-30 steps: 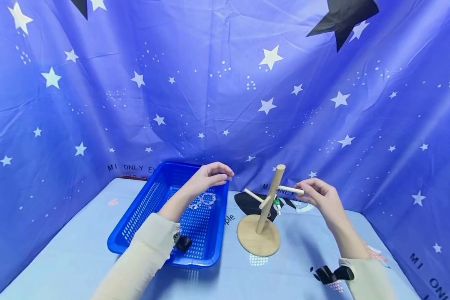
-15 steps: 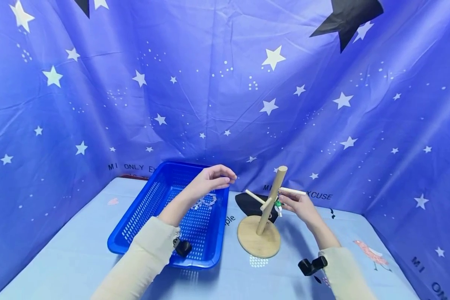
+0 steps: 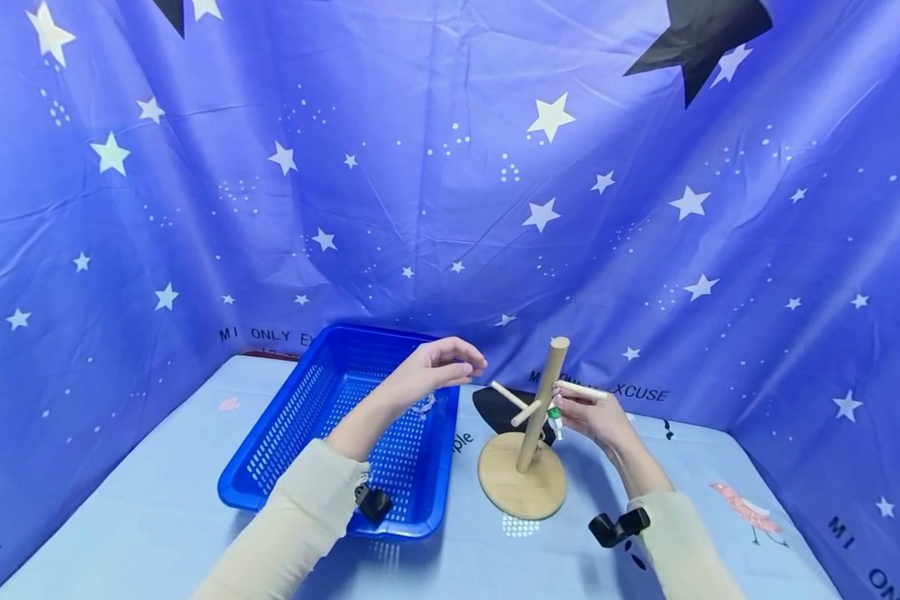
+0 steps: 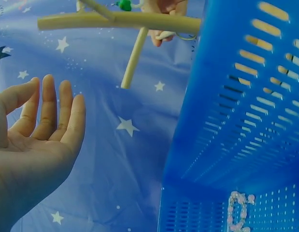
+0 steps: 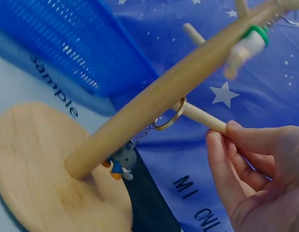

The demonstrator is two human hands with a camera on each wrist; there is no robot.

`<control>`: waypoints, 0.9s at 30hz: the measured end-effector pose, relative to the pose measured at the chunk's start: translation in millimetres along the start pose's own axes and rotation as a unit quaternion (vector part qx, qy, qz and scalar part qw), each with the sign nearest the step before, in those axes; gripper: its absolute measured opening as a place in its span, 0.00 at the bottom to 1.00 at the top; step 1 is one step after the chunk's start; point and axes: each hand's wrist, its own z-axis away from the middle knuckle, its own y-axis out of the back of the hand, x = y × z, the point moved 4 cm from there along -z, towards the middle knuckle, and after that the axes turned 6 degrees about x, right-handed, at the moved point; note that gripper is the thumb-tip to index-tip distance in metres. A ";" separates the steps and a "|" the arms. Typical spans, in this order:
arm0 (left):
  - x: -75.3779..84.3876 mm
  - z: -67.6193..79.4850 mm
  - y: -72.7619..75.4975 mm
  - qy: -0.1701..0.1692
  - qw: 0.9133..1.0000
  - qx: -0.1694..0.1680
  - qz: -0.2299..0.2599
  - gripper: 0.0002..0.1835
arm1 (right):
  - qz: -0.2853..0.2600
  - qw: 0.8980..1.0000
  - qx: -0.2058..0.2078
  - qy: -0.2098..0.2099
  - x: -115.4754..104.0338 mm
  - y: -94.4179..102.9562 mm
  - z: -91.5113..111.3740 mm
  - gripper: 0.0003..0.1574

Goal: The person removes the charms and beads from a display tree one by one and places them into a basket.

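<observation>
My right hand (image 3: pixel 606 423) is beside the wooden peg stand (image 3: pixel 543 400). In the right wrist view its thumb and fingertips pinch the end of a lower peg (image 5: pixel 207 119). Around that peg hangs the gold ring of a keychain with a small grey animal figure (image 5: pixel 125 161). A keychain with a green-topped white charm (image 5: pixel 249 48) hangs higher, near the top of the post. Held loosely in the air over the right rim of the blue basket (image 3: pixel 438 500), my left hand (image 3: pixel 423 373) has relaxed fingers and nothing in them.
A pink beaded bracelet (image 4: pixel 237 210) lies in the basket, left of the stand. The stand's round base (image 3: pixel 521 479) rests on a light blue printed cloth (image 3: pixel 495 567). A starry blue curtain (image 3: pixel 390 208) rises behind the table.
My right hand has moved left and lower, from the tip of the upper right peg to a place close to the post. The left hand has drifted slightly right and down.
</observation>
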 end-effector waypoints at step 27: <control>16.3 -10.7 -67.1 -0.004 0.997 -0.064 0.032 0.17 | -0.091 0.994 0.027 0.052 24.4 35.7 46.3 0.10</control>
